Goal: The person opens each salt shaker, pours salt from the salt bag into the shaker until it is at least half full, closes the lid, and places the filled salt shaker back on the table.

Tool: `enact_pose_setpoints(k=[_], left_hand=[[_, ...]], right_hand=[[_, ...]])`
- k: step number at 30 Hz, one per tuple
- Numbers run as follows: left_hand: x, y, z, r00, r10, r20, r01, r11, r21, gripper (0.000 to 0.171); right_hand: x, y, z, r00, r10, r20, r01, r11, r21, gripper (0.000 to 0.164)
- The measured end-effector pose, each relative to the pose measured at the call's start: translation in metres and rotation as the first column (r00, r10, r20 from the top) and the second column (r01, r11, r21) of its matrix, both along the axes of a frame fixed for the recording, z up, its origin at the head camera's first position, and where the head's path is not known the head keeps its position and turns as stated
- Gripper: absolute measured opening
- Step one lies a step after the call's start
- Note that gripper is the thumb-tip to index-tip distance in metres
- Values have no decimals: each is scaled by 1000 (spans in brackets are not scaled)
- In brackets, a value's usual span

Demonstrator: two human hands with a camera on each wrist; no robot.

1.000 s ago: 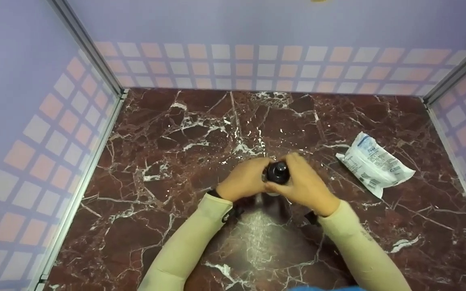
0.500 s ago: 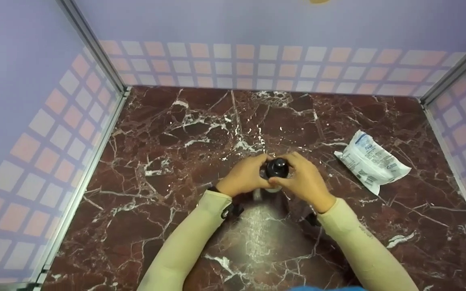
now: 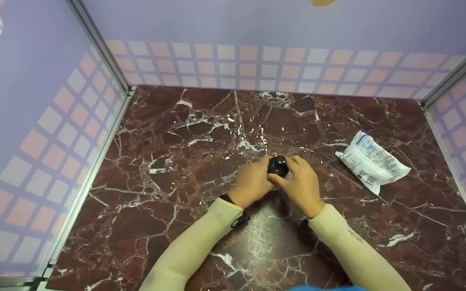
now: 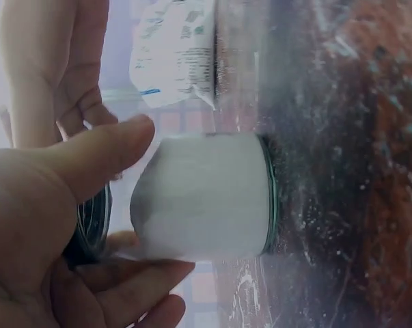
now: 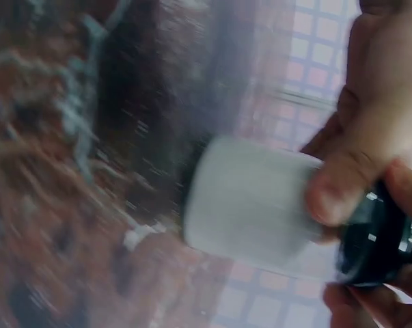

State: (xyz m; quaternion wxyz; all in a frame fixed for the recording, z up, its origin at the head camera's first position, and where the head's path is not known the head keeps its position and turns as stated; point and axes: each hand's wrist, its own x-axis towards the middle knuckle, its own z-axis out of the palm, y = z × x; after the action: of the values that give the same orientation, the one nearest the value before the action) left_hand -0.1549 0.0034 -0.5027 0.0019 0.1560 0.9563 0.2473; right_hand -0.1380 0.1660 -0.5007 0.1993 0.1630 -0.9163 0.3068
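A clear glass jar (image 4: 202, 195) filled with a white substance stands upright on the table between my hands. Its contents slope at the top. A black lid with a round knob (image 3: 278, 165) sits at the jar's mouth. My left hand (image 3: 253, 182) grips the jar's upper part, its thumb lying along the glass just below the lid in the right wrist view. My right hand (image 3: 303, 184) holds the black lid (image 5: 373, 239) between thumb and fingers. From the head view, the hands and lid hide most of the jar.
On the right of the dark red marble-patterned tabletop (image 3: 200, 242) lies a white printed plastic bag (image 3: 372, 161). White specks (image 3: 263, 135) dot the surface beyond the jar. Purple panels with pink and white squares (image 3: 249, 68) enclose the back and sides.
My left hand has closed in around the jar's upper part and is blurred now. My right hand stays at the lid, its wrist drawn slightly inward. The bag has not moved.
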Motion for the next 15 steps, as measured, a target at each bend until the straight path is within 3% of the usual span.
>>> enact_pose_setpoints(k=[3, 6, 8, 11, 13, 15], left_hand=[[-7, 7, 1, 1000, -5, -27, 5, 1000, 9, 61], [-19, 7, 3, 998, -59, -11, 60, 996, 67, 68], [-26, 1, 2, 991, -128, 36, 123, 985, 122, 77], [-32, -16, 3, 972, -197, 129, 173, 968, 180, 92], [-33, -29, 4, 973, -182, 139, 153, 968, 198, 93], [-32, -41, 7, 989, -121, 91, 102, 976, 190, 87]], right_hand=[[-6, 2, -8, 1000, -17, -23, 16, 999, -44, 59], [-16, 6, -11, 1000, 11, 0, -11, 997, -80, 62], [-21, 12, -9, 994, 77, 81, -69, 992, -105, 71], [-28, 32, -4, 958, 144, 246, -115, 985, -131, 85], [-32, 52, -3, 945, 113, 307, -86, 991, -102, 82], [-36, 72, -3, 955, 29, 294, -19, 999, -39, 69]])
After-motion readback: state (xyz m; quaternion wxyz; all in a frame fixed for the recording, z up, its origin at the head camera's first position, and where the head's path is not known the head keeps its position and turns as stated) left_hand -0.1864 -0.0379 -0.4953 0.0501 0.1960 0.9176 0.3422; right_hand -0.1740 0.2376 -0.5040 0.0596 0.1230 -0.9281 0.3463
